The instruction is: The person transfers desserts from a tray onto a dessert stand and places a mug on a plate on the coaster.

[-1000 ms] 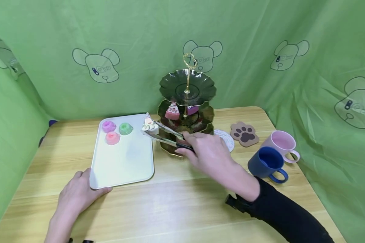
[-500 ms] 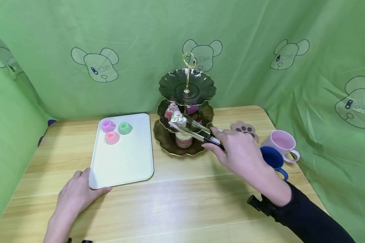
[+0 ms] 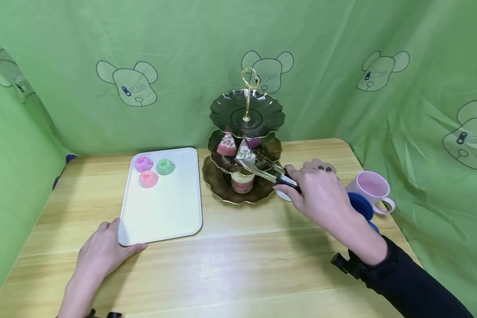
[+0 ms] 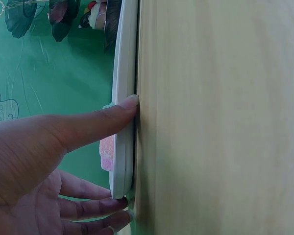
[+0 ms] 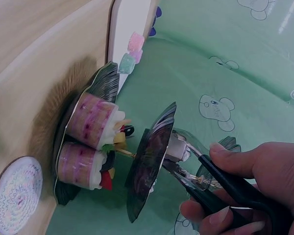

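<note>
My left hand (image 3: 101,249) holds the near-left corner of a white tray (image 3: 163,216), thumb along the near edge and fingers at the left edge. My right hand (image 3: 322,194) grips metal tongs (image 3: 264,173) by their black handles (image 5: 230,183). Between the tong tips is a white-topped toy cake slice (image 3: 245,155), at the middle tier of a dark three-tier cake stand (image 3: 226,115). To its left on that tier sits a pink cake slice (image 3: 227,145). A purple piece (image 3: 254,142) lies behind, partly hidden. Whether the tongs still squeeze the slice, I cannot tell.
Purple (image 3: 143,164), green (image 3: 165,167) and pink (image 3: 149,179) toy sweets lie on the tray's far left. Cake cups (image 5: 90,120) stand on the bottom tier. A round coaster (image 5: 17,196), paw coaster (image 3: 318,164), pink mug (image 3: 369,187) and partly hidden blue mug (image 3: 361,205) are at right.
My right hand has carried the white cake slice in the tongs from above the tray's far right corner rightward to the stand's middle tier. The left hand has stayed at the tray.
</note>
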`<state>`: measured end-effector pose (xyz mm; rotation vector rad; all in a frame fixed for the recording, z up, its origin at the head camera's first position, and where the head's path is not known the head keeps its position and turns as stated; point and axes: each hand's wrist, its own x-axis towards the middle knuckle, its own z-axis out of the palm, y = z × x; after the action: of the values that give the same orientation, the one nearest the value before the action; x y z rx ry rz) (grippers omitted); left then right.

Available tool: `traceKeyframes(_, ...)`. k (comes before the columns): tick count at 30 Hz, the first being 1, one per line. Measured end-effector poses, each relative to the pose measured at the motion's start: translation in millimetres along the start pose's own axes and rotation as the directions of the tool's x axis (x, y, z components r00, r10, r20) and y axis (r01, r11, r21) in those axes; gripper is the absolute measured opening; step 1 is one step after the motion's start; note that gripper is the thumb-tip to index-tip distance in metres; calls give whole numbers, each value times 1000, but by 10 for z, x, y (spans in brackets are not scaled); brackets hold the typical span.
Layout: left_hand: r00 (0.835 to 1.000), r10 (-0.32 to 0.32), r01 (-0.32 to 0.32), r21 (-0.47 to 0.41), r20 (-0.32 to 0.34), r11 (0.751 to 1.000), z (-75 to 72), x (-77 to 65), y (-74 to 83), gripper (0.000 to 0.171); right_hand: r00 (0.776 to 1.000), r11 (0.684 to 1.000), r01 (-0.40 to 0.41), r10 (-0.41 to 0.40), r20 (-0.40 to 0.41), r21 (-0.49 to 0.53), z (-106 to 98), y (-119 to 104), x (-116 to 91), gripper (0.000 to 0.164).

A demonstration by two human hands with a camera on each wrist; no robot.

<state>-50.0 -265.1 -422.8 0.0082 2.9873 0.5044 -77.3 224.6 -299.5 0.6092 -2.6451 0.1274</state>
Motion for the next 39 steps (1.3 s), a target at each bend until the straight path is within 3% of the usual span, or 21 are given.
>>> traceKeyframes(11,1000,-3,3,-1,4,1000,-4,6,-8,100,999,999,20,-22,32,33,34,40,118,36)
traceKeyframes(25,1000,1,-1,-11,-5,1000,-3,6,-5,98,983,994,-67,51,176,84,49,70,249,41)
traceKeyframes(39,1000,-11,11,-14,1,1000,-14,-4,5,99,977,993,-88,72,198,75,-36,54,212,41)
